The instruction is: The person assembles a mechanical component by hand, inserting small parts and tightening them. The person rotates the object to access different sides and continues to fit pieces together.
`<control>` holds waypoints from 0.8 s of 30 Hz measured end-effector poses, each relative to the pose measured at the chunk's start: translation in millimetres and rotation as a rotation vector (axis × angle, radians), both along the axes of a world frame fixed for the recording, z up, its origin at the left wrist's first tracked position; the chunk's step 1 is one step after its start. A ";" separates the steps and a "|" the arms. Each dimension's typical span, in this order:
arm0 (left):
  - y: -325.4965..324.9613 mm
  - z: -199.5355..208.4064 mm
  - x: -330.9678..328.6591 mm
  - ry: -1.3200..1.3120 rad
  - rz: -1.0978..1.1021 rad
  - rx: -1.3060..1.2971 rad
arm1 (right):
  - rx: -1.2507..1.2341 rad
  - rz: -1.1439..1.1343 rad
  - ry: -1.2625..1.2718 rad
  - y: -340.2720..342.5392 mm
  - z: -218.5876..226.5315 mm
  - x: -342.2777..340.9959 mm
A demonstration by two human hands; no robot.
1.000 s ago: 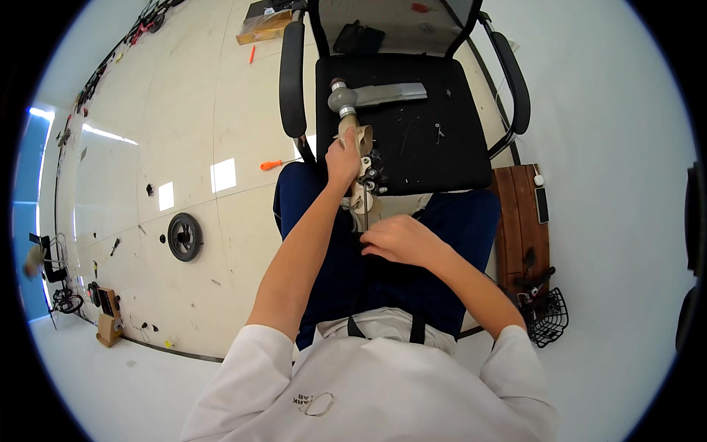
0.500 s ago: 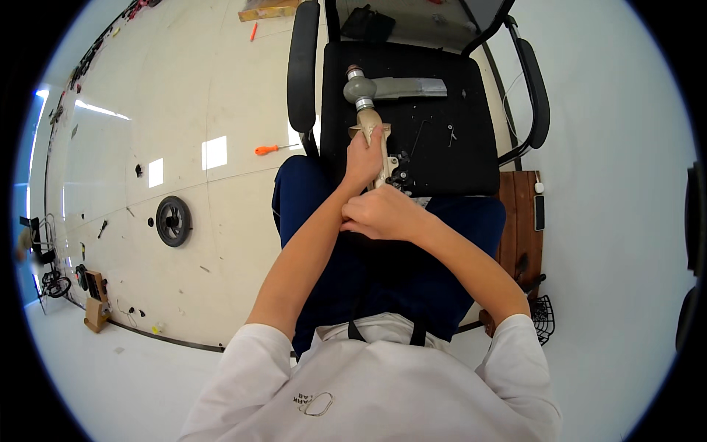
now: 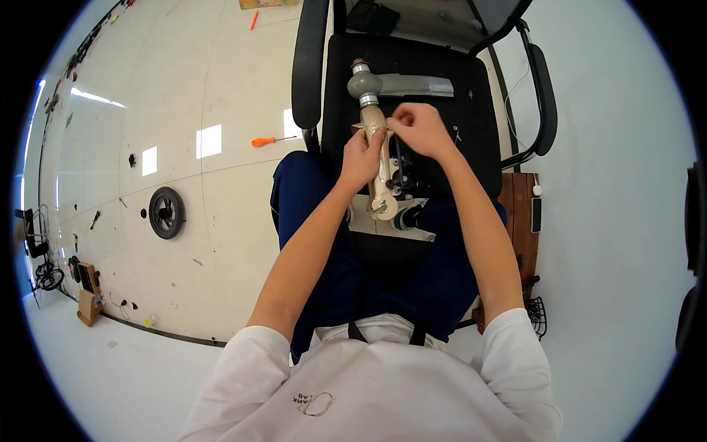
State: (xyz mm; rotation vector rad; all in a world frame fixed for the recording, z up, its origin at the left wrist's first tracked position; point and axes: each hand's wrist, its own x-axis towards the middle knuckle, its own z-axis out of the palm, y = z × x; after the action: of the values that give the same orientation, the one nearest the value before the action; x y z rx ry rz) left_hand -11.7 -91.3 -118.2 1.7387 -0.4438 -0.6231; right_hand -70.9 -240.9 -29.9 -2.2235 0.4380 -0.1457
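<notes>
My left hand [image 3: 361, 158] is wrapped round a beige metal frame part [image 3: 383, 193] that lies lengthwise over the front of the black chair seat. At its far end the part meets a grey bulb-shaped joint [image 3: 363, 86], from which a flat grey arm [image 3: 416, 85] runs right. My right hand [image 3: 421, 131] is closed in a pinch at the right side of the frame part; what its fingers hold, if anything, is hidden. Below that hand a thin dark rod [image 3: 398, 158] shows beside small black fittings [image 3: 398, 182]. A small silver piece [image 3: 456, 135] lies on the seat to the right.
The chair's armrests [image 3: 310, 66] flank the seat. On the floor to the left are an orange-handled screwdriver [image 3: 264, 141] and a black wheel [image 3: 167, 213]. A wooden board [image 3: 524, 221] with a phone [image 3: 536, 215] stands at the right.
My right hand has moved forward from the near end of the frame part to its far right side, uncovering the near end. My left hand keeps its grip.
</notes>
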 end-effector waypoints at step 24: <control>16.3 16.2 2.2 -0.079 0.094 0.132 | -0.186 0.232 0.008 157.4 23.7 -166.3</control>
State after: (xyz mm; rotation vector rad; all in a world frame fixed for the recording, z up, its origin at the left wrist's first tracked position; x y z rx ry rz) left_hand -9.5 -75.0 -102.0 1.9032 -0.3807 -0.5273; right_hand -237.2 -83.5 -6.2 -2.4389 0.1736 -0.0558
